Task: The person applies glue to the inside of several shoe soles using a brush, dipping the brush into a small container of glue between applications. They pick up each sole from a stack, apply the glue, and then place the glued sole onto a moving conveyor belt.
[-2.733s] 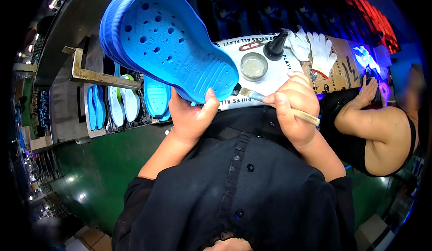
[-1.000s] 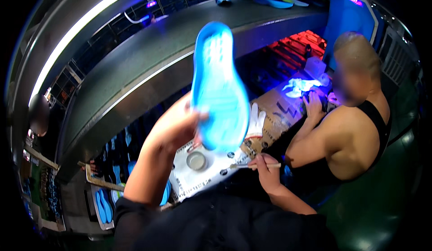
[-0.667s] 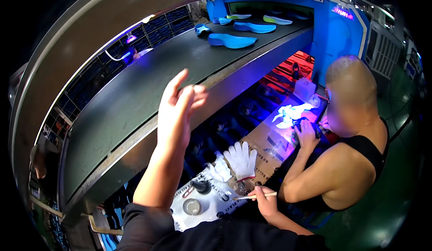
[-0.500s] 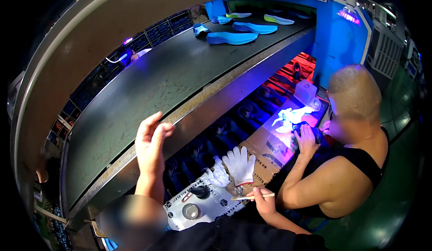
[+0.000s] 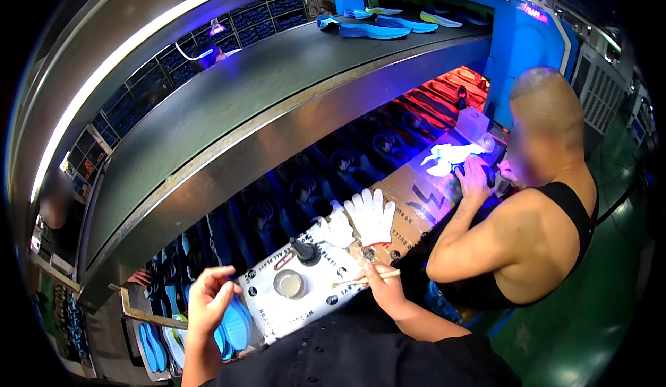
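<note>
My right hand (image 5: pixel 385 286) grips a small brush (image 5: pixel 352 283) with a pale wooden handle, its bristles pointing left over the white-covered work board (image 5: pixel 267 314). Left of the bristles stands a round cup (image 5: pixel 289 285) of greyish liquid. Behind the cup are a black cone-shaped object (image 5: pixel 305 251) and a small reddish-brown loop (image 5: pixel 284 260). My left hand (image 5: pixel 210 295) holds nothing, thumb and fingers apart, just off the board's left edge. Close by it are blue shoe soles (image 5: pixel 236 323). A white knit glove (image 5: pixel 371 218) lies behind my right hand, beside a crumpled white cloth (image 5: pixel 334 227).
An upper conveyor belt (image 5: pixel 208 123) carries several blue soles (image 5: pixel 374 30) at its far end. Beneath it, a lower line holds dark shoes (image 5: pixel 340 161), lit red farther back. At right, a co-worker (image 5: pixel 513 241) handles a dark item under purple light.
My left hand has come down from beside the upper belt's edge to the board's left side. The view has shifted, and my right hand still holds the brush over the board.
</note>
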Demonstrator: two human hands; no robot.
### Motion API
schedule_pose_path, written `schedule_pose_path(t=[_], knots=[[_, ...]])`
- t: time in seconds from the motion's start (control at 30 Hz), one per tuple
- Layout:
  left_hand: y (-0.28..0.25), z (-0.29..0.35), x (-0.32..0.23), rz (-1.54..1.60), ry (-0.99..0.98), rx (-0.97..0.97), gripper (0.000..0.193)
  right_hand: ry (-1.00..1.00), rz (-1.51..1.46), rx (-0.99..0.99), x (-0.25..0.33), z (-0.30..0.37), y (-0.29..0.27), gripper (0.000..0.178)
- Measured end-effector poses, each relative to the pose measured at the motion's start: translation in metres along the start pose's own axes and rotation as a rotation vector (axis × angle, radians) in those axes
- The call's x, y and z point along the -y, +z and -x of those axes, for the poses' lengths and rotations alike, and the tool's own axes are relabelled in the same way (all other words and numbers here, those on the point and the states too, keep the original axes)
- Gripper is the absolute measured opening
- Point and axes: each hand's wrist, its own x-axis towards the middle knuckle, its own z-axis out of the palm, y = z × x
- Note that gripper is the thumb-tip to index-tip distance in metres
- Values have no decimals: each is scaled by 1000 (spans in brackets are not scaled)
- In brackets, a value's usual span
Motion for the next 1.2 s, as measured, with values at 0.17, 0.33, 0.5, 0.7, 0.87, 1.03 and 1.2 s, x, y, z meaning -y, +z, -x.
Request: schedule_pose_path(t=[0.17, 0.33, 0.5, 0.7, 0.87, 1.03, 1.2], knots=[[-26, 83, 82, -329, -220, -93, 40, 38, -132, 14, -2, 11, 29, 33], [-43, 135, 155, -611, -268, -288, 48, 159, -230, -47, -14, 18, 44, 35], [-20, 110, 122, -145, -307, -224, 35, 53, -167, -8, 12, 14, 45, 45], [56, 18, 8, 500, -177, 600, 51, -679, 50, 6, 83, -13, 59, 49], [136, -79, -90, 635, 40, 452, 56, -1001, 214, -60, 139, -68, 70, 53], [109, -220, -149, 672, 142, 158, 31, -1176, 211, -372, 190, -180, 30, 50], [30, -346, -129, 617, 142, -319, 25, -877, 400, -632, 224, -351, -80, 31]])
